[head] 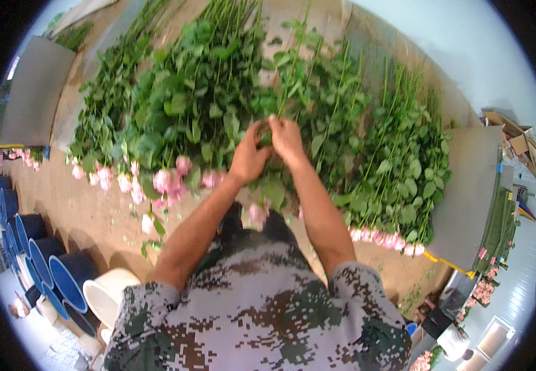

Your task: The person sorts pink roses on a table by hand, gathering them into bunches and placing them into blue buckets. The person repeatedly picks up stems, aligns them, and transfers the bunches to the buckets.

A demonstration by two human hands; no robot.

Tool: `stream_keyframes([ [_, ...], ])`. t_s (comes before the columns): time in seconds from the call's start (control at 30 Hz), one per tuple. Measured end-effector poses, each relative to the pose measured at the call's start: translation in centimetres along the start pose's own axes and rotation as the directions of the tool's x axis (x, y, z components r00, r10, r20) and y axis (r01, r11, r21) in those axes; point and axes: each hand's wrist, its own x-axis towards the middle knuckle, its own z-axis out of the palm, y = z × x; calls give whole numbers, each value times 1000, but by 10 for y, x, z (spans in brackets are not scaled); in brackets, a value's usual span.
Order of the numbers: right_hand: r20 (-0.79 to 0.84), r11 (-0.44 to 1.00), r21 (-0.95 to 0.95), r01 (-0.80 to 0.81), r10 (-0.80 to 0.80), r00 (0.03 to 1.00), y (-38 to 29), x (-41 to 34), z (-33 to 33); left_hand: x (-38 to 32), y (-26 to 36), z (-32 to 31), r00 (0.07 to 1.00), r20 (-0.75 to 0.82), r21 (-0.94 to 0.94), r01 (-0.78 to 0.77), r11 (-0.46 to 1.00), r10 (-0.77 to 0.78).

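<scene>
My right hand [287, 139] has its thumb and fingers pinched on a green rose stem [291, 81], which runs up and away from me. Beside it, my left hand [250, 160] is curled, its fingertips close to the right ones; leaves and blur hide whether it grips anything. Below the hands, a pink rose bloom [258, 213] hangs in front of my body, with broad leaves [273, 192] above it. It appears to belong to the held stem. To the left lies a thick heap of leafy rose stems [194, 88], and to the right another row of them [388, 153], blooms towards me.
Pink blooms [168, 181] overhang the near edge on the left. Grey panels [36, 92] [467, 185] stand at both sides. Blue buckets [68, 278] and a cream bucket [110, 292] are on the floor at left. Another person [451, 341] is at lower right.
</scene>
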Motion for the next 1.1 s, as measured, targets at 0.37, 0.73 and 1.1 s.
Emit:
stream_keyframes([
  [0.37, 17, 937, -335, -101, 113, 993, 25, 21, 10, 30, -38, 36, 988, -140, 262, 97, 960, -62],
  [0.73, 34, 958, -255, -131, 145, 989, 27, 21, 20, 39, -49, 35, 965, -162, 338, 252, 907, -208],
  [1.1, -72, 981, 160, -107, 120, 990, 4, -3, -23, 19, -28, 1, 996, -88, 40, 31, 999, -27],
])
